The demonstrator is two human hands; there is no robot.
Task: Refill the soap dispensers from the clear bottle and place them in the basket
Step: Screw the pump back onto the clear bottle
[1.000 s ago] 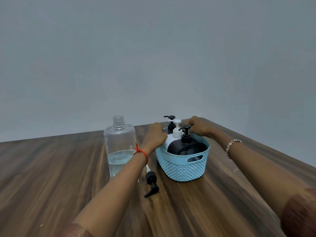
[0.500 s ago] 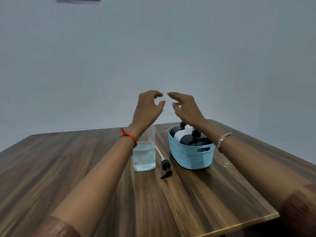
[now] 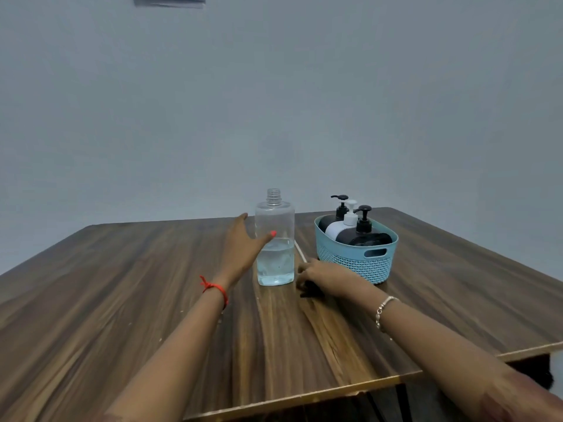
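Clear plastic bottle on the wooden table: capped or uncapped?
Uncapped: the clear plastic bottle shows bare neck threads; nothing covers its mouth.

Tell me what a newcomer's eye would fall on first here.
The uncapped clear bottle, part full, stands mid-scene, the left hand open at its side. Right of it a blue basket holds three pump dispensers, two black, one white. Between them the right hand curls over a black pump on the table.

Wood-grain table (image 3: 122,300), smooth and faintly glossy with a pale raw edge, bearing a clear bottle (image 3: 275,220) of glossy transparent plastic, a pale blue plastic basket (image 3: 353,263) with smooth rim and woven-textured wall, satin black dispensers (image 3: 370,239) and a white dispenser (image 3: 335,229), before a matt wall (image 3: 274,102).
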